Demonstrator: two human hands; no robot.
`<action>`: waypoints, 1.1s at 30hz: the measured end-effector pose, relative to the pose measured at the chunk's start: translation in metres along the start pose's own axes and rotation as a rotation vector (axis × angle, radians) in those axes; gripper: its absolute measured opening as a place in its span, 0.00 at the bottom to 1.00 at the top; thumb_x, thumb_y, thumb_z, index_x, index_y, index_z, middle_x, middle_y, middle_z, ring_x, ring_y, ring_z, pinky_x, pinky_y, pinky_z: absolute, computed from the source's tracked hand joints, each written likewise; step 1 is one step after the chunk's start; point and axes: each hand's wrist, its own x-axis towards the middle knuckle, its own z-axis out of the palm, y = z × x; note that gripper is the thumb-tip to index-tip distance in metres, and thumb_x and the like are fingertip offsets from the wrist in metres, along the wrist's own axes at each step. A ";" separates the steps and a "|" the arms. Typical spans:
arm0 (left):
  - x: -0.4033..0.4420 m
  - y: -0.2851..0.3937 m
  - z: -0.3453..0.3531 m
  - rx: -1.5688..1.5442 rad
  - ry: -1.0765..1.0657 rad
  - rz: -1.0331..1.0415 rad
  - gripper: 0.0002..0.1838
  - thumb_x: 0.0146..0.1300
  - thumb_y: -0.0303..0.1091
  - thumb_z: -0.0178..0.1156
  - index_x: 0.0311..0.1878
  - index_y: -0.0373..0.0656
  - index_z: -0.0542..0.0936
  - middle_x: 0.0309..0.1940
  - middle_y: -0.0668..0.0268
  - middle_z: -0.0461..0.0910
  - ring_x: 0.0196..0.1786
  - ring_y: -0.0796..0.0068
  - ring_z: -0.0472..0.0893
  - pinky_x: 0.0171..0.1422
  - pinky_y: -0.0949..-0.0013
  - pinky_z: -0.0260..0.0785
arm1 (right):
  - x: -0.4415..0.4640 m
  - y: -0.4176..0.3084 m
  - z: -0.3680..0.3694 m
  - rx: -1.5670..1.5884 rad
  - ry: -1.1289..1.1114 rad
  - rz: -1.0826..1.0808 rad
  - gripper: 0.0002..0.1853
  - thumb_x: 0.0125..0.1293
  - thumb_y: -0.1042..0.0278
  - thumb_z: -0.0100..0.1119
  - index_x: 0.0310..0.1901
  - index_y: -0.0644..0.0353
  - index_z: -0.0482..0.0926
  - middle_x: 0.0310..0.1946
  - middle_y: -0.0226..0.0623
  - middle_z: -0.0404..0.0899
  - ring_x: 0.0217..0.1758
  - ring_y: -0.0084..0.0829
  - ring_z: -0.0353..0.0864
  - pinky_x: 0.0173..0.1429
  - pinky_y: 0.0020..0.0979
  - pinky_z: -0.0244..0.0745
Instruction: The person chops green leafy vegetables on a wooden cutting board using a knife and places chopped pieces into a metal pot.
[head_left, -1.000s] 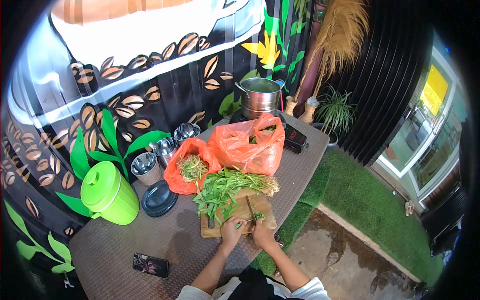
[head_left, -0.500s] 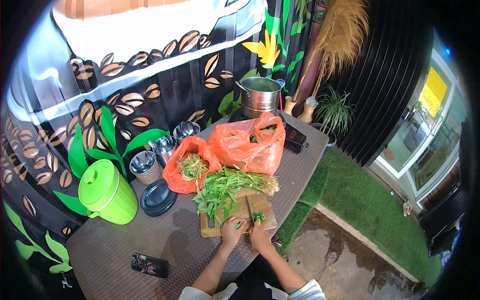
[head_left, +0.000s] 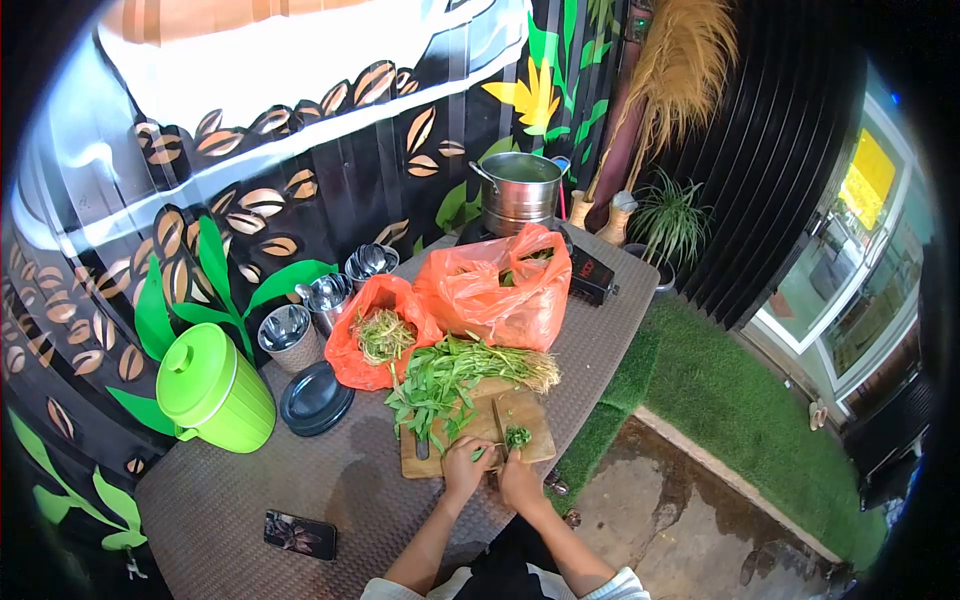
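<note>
My left hand [head_left: 465,468] is closed on some green stems at the near edge of the wooden cutting board [head_left: 540,440]. Just to its right, my right hand [head_left: 518,478] grips a knife [head_left: 499,418], its blade pointing away from me over the board. A small heap of chopped greens [head_left: 517,436] lies against the right side of the blade. The bundle of leafy greens [head_left: 440,375] spreads across the board's far and left side, its stem ends toward the right. The knife's handle is hidden by my fingers.
Beyond the greens stand two orange plastic bags [head_left: 500,300], one holding trimmings [head_left: 383,336]. A metal pot [head_left: 520,190] sits on a stove at the back. To the left are a green lidded bin [head_left: 215,390], black plates [head_left: 317,398], cutlery cups [head_left: 291,338] and a phone [head_left: 300,535].
The heap of chopped greens beside the blade looks slightly larger. Both hands have shifted only a little and keep their holds.
</note>
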 end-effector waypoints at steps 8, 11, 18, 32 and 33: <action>0.000 -0.003 0.001 -0.009 0.000 0.021 0.05 0.53 0.31 0.64 0.32 0.42 0.82 0.31 0.62 0.80 0.36 0.62 0.80 0.39 0.65 0.70 | 0.006 -0.003 -0.009 0.080 -0.031 -0.019 0.19 0.65 0.61 0.46 0.49 0.70 0.60 0.33 0.63 0.78 0.40 0.59 0.79 0.45 0.53 0.73; 0.000 -0.002 0.001 -0.001 0.014 0.024 0.05 0.53 0.30 0.64 0.32 0.42 0.83 0.30 0.62 0.81 0.35 0.62 0.81 0.38 0.65 0.71 | -0.006 -0.006 0.005 0.021 0.060 -0.001 0.19 0.65 0.62 0.48 0.48 0.69 0.60 0.31 0.60 0.79 0.38 0.57 0.80 0.42 0.51 0.75; -0.001 0.007 0.001 0.162 0.031 0.057 0.05 0.51 0.31 0.65 0.32 0.44 0.84 0.33 0.64 0.80 0.41 0.64 0.77 0.44 0.64 0.69 | -0.001 -0.004 -0.009 -0.029 0.044 0.035 0.18 0.65 0.61 0.47 0.47 0.68 0.61 0.30 0.59 0.79 0.36 0.56 0.80 0.41 0.51 0.75; 0.001 0.006 0.013 0.065 -0.002 0.048 0.08 0.51 0.29 0.64 0.36 0.41 0.83 0.30 0.60 0.80 0.38 0.62 0.77 0.43 0.63 0.70 | 0.005 0.002 -0.006 -0.003 0.056 0.028 0.18 0.66 0.61 0.45 0.47 0.70 0.61 0.31 0.63 0.78 0.38 0.59 0.79 0.43 0.53 0.73; -0.001 0.007 0.012 0.084 0.018 0.180 0.08 0.51 0.28 0.64 0.37 0.41 0.82 0.31 0.60 0.81 0.37 0.62 0.77 0.42 0.63 0.70 | 0.012 0.003 -0.009 0.004 0.034 0.007 0.18 0.66 0.61 0.45 0.47 0.69 0.61 0.31 0.63 0.78 0.38 0.59 0.79 0.43 0.53 0.73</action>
